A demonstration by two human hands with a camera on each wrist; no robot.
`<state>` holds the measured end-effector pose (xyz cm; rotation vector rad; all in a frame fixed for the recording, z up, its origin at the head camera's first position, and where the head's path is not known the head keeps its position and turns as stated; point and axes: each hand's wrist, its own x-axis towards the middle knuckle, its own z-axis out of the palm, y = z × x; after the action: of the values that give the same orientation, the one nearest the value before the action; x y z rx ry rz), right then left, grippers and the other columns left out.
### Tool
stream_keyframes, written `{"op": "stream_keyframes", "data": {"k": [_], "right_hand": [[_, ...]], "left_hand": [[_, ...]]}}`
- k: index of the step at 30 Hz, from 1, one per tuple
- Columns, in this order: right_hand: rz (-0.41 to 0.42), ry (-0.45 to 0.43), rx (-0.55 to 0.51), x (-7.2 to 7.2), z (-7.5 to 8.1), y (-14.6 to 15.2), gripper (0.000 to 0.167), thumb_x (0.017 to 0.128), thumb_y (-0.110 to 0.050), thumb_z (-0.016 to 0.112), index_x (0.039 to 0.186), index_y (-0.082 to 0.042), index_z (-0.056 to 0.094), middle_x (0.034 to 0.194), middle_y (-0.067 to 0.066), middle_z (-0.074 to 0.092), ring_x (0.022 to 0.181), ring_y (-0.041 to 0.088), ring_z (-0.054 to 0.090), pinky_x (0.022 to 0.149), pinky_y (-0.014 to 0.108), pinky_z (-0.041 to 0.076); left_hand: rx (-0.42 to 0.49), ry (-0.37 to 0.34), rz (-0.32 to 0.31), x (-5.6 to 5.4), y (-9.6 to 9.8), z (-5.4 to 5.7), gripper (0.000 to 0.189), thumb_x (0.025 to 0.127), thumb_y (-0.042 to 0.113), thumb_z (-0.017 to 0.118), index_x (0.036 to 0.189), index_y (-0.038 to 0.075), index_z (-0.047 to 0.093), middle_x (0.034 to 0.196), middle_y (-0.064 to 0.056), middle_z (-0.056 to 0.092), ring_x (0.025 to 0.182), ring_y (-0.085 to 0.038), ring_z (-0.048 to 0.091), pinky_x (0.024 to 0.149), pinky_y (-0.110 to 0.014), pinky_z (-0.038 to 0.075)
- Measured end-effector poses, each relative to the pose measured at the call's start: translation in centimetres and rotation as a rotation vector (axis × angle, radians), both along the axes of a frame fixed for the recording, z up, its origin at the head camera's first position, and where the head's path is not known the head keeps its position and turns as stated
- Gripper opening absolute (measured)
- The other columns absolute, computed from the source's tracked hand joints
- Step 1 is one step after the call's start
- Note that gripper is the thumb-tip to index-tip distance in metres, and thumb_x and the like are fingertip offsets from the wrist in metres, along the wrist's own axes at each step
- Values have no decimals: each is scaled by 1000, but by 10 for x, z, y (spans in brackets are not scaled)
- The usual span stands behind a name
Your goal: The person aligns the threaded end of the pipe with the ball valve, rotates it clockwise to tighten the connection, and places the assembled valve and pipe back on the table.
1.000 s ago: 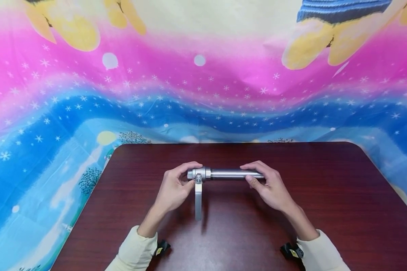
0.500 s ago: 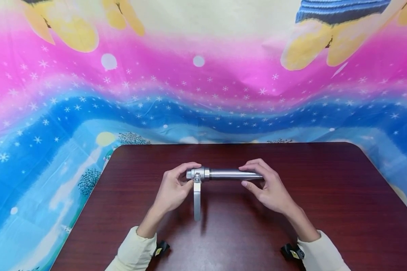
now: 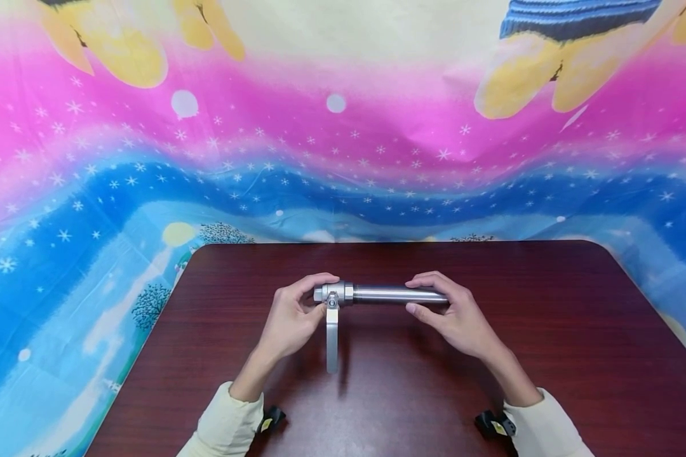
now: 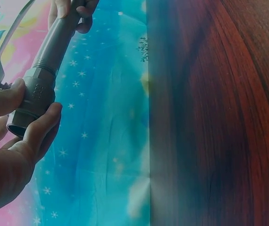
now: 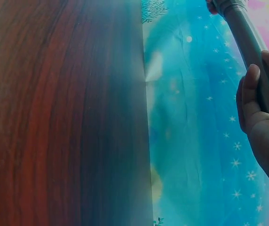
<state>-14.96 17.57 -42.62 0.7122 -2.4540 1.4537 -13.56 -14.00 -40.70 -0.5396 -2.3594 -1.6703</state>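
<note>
In the head view a silver ball valve (image 3: 335, 292) and a straight metal pipe (image 3: 397, 294) stand joined end to end, level above the table. The valve's flat lever handle (image 3: 332, 343) points down towards the person. My left hand (image 3: 291, 315) holds the valve body between thumb and fingers, also seen gripping the valve (image 4: 37, 92) in the left wrist view. The right hand (image 3: 457, 317) holds the far part of the pipe, thumb below and fingers above. In the right wrist view the fingers wrap the pipe (image 5: 249, 40) near its open end. The threads at the joint partly show.
A dark reddish wooden table (image 3: 389, 406) lies beneath the hands. Behind it hangs a colourful printed cloth (image 3: 343, 158). Black wrist devices (image 3: 494, 424) sit by both light sleeves (image 3: 540, 422).
The right thumb has shifted from the pipe's front to its lower edge, and the right fingers have re-placed themselves on top. The left hand and the valve look nearly still.
</note>
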Motion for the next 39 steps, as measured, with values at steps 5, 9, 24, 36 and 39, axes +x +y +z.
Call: {"op": "stream_keyframes", "data": {"k": [5, 9, 24, 36, 39], "right_hand": [[0, -25, -6, 0, 0, 1, 37, 93, -9, 83, 128, -16, 74, 125, -4, 72, 108, 6, 64, 88, 15, 51], [3, -43, -2, -2, 0, 2, 37, 95, -11, 82, 128, -24, 73, 122, -5, 72, 100, 8, 64, 82, 20, 53], [58, -99, -45, 0, 1, 1, 40, 93, -8, 83, 130, -18, 71, 128, 3, 65, 102, 9, 65, 74, 24, 61], [13, 59, -93, -3, -3, -3, 42, 83, 10, 85, 118, -12, 78, 119, 6, 69, 114, 3, 60, 97, 10, 47], [7, 60, -105, -2, -3, -3, 42, 83, 10, 85, 118, -11, 78, 119, 7, 69, 114, 3, 60, 96, 10, 48]], "left_hand": [[2, 2, -1, 1, 0, 0, 56, 83, -22, 68, 127, 10, 76, 125, -13, 77, 92, -13, 69, 71, -21, 61], [0, 8, -1, 1, 0, 0, 55, 83, -22, 69, 127, 10, 77, 126, -12, 76, 92, -14, 69, 70, -22, 61], [-17, 28, -11, 0, 1, -3, 52, 84, -20, 69, 126, 9, 76, 119, -12, 78, 90, -13, 68, 75, -21, 59], [-24, -18, -3, 0, 1, -3, 51, 84, -17, 70, 126, 11, 76, 112, -13, 78, 87, -13, 66, 73, -21, 57], [22, -38, -3, 1, 2, -3, 50, 84, -19, 70, 125, 9, 76, 115, -14, 78, 92, -15, 69, 78, -20, 59]]}}
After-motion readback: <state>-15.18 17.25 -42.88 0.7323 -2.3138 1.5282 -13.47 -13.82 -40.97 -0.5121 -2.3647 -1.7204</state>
